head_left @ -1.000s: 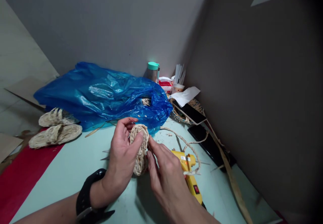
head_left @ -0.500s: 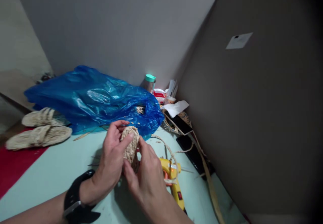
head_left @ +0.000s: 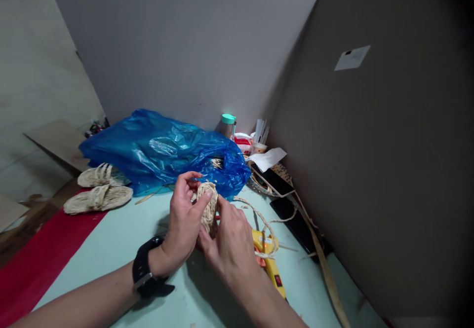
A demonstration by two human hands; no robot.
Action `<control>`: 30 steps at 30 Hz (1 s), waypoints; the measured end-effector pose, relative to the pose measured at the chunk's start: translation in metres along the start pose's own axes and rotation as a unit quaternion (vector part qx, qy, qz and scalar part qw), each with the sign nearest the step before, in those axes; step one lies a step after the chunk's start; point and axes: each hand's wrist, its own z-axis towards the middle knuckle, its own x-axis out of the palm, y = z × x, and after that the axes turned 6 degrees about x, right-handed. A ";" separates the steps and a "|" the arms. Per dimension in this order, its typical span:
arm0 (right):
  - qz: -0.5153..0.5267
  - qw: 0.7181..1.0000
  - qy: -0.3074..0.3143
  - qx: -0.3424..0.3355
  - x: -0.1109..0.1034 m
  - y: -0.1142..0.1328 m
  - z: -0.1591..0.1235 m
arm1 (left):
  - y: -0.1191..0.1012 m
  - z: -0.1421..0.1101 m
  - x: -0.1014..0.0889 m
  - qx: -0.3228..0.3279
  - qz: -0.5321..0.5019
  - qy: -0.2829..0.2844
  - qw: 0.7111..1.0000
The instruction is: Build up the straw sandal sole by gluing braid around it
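Between both hands is a small woven straw sole (head_left: 207, 205), oval and braided, tilted up above the table. My left hand (head_left: 186, 217) grips its left side, thumb pressed on the woven face. My right hand (head_left: 231, 239) is closed on its lower right edge, and the fingers behind are hidden. A braided straw cord (head_left: 272, 236) loops on the right over a yellow glue gun (head_left: 272, 261), which lies by my right forearm. Whether the cord joins the sole is hidden by my right hand.
Two woven straw slippers (head_left: 98, 199) lie at left by a red cloth (head_left: 68, 241). A blue plastic bag (head_left: 166, 145) spreads behind my hands. A phone (head_left: 274, 180) rests on a basket, a black object (head_left: 294, 224) below it. A green-lidded bottle (head_left: 228, 127) stands at the back.
The view has swung left, so everything appears further right. Both hands keep hold of the woven sole, with hardly any change in grip.
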 end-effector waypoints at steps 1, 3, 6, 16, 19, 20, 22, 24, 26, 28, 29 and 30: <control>-0.006 1.000 -0.004 0.000 0.000 0.000 0.000 | 0.001 0.000 0.000 0.003 0.001 0.003 1.000; -0.021 1.000 -0.014 0.002 0.002 -0.001 0.000 | 0.003 0.000 0.000 0.003 0.004 0.006 1.000; -0.052 0.998 -0.027 0.000 0.005 -0.007 -0.001 | 0.006 -0.001 -0.001 -0.021 0.003 0.026 0.999; -0.129 0.987 -0.069 -0.068 0.000 -0.030 -0.006 | -0.006 0.038 -0.019 -0.061 0.063 0.107 0.990; -0.138 0.984 -0.080 -0.082 -0.001 -0.030 -0.006 | -0.004 0.057 -0.026 -0.018 0.119 0.071 0.990; -0.140 0.983 -0.085 -0.086 -0.001 -0.029 -0.006 | -0.004 0.062 -0.029 -0.006 0.137 0.061 0.989; -0.143 0.981 -0.097 -0.090 -0.001 -0.029 -0.006 | -0.003 0.069 -0.033 0.011 0.168 0.053 0.984; -0.143 0.980 -0.107 -0.090 -0.001 -0.029 -0.006 | -0.004 0.072 -0.036 0.018 0.195 0.064 0.979; -0.140 0.980 -0.113 -0.089 -0.002 -0.030 -0.007 | -0.006 0.072 -0.037 0.021 0.214 0.088 0.973; -0.138 0.980 -0.117 -0.087 -0.003 -0.030 -0.007 | -0.007 0.070 -0.037 0.024 0.226 0.120 0.966; -0.137 0.980 -0.118 -0.087 -0.004 -0.030 -0.007 | -0.007 0.067 -0.036 0.026 0.230 0.138 0.963; -0.137 0.980 -0.119 -0.086 -0.005 -0.030 -0.007 | -0.007 0.065 -0.035 0.029 0.233 0.156 0.959</control>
